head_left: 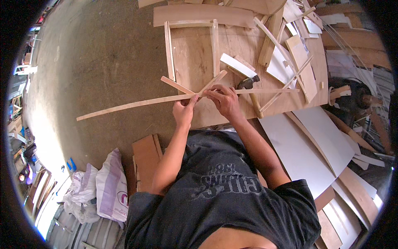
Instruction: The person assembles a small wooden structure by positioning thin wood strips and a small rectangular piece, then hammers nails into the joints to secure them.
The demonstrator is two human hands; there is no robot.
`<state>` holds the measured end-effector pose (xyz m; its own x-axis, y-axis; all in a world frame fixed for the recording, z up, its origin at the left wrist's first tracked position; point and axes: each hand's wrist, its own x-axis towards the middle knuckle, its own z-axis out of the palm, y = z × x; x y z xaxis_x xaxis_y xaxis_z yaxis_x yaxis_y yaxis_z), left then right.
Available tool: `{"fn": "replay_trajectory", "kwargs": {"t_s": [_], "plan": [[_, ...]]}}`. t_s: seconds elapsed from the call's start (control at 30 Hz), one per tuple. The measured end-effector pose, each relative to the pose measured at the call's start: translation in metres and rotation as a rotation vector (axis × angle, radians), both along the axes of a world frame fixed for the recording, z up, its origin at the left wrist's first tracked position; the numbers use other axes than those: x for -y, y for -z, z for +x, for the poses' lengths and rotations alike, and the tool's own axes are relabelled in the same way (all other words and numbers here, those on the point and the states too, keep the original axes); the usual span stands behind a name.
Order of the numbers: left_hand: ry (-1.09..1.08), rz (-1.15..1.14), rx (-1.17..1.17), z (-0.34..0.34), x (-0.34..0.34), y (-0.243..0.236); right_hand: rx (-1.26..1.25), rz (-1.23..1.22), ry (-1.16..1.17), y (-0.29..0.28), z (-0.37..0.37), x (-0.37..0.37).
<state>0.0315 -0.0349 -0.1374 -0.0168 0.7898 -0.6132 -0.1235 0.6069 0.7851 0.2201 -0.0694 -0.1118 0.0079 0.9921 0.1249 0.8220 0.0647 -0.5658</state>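
Pinching long wooden strip (137,104) between fingers (193,99) (both hands), hammer (251,89) near

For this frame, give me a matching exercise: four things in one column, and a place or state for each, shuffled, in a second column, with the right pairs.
Things:
1. long thin wooden strip
2. hammer
3. white sacks
4. left hand

Places or states:
A. on the floor at the lower left
B. lying on the plywood board, right of the right hand
C. held by both hands, reaching out over the floor to the left
D. fingers pinching the strip from below

Pairs: 1-C, 2-B, 3-A, 4-D
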Motion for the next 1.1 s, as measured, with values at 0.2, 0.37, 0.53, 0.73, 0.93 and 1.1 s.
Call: {"fn": "replay_trajectory", "kwargs": {"t_s": [0.2, 0.37, 0.53, 0.73, 0.93, 1.1], "plan": [[0.086, 0.049, -0.017, -0.011, -0.004, 0.003, -0.015, -0.004, 0.030, -0.003, -0.004, -0.003], [0.168, 0.367, -0.398, 0.004, 0.005, -0.043, -0.010, 0.019, -0.021, 0.008, 0.004, -0.005], [0.261, 0.224, -0.467, 0.005, 0.012, -0.019, -0.136, -0.001, -0.080, 0.005, 0.004, -0.010], [0.230, 0.371, -0.493, 0.007, 0.023, 0.019, -0.176, -0.011, -0.110, 0.008, 0.008, -0.012], [0.205, 0.439, -0.534, 0.008, 0.022, 0.014, -0.173, -0.032, -0.114, 0.004, 0.007, -0.013], [0.248, 0.371, -0.542, 0.008, 0.024, 0.008, -0.172, -0.032, -0.127, 0.010, 0.009, -0.012]]}}
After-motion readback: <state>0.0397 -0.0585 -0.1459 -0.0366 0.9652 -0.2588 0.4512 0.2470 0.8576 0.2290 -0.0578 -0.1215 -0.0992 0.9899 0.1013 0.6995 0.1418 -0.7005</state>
